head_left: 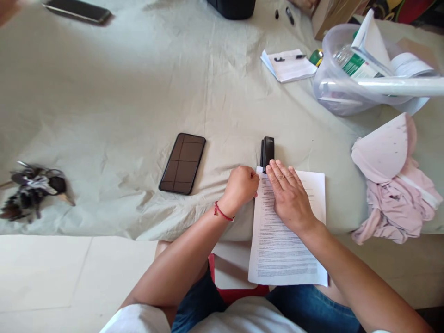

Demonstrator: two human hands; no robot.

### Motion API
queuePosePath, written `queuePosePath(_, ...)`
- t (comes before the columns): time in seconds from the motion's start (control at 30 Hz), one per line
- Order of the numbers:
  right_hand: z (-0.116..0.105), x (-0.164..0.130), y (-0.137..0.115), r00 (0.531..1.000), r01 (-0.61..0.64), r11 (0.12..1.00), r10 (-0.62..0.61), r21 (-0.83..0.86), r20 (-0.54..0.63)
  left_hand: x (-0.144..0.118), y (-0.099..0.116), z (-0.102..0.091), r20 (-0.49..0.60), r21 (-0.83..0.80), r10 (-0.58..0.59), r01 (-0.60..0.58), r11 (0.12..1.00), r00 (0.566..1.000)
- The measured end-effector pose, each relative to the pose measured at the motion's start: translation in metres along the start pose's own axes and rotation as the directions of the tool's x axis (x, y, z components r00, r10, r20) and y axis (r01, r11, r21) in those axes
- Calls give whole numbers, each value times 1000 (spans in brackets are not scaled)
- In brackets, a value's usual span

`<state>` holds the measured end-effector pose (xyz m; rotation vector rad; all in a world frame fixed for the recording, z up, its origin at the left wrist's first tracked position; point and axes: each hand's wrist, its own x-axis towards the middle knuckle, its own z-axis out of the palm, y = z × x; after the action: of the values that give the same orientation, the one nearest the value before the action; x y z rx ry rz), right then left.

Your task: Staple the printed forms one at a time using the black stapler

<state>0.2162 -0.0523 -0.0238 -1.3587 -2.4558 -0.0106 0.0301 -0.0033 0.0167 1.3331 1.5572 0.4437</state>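
Note:
A stack of printed sheets (287, 259) lies at the near edge of the bed, hanging over my lap. My right hand (289, 196) presses flat on the top of the paper, fingers spread. My left hand (241, 185), with a red string at the wrist, is closed into a fist at the paper's upper left corner, pinching its edge. A black stapler (267, 150) sits just beyond both hands, its near end over the paper's top left corner.
A black phone (182, 163) lies to the left on the pale sheet (121, 101). Keys (33, 189) sit at far left. Pink clothes (391, 185) are at right, a plastic tub (350, 88) with papers behind, a notepad with pen (289, 64), another phone (78, 10).

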Motion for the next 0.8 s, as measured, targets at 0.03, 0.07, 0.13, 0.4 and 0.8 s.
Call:
queuePosePath(0.03,2,-1,0,1000,3,1000,-3,-8,-11,0,0,0,-1,2,2,-2,1000,1000)
queuePosePath(0.07,4,-2,0,1000,4,1000,-4,-11,-19,0,0,0,-4,5,6,-6,1000,1000)
queuePosePath(0.13,7,-3,0,1000,-2,1000,2,-1,-28,1,-1,1,-5,14,9,-9,1000,1000)
queuePosePath(0.4,5,0,-2,999,-20,1000,21,6,-26,0,-1,3,-5,21,1,0,1000,1000)
queuePosePath(0.8,-33,-49,33,834,-449,839,517,306,-193,-13,-4,-8,162,-63,-19,29,998,987)
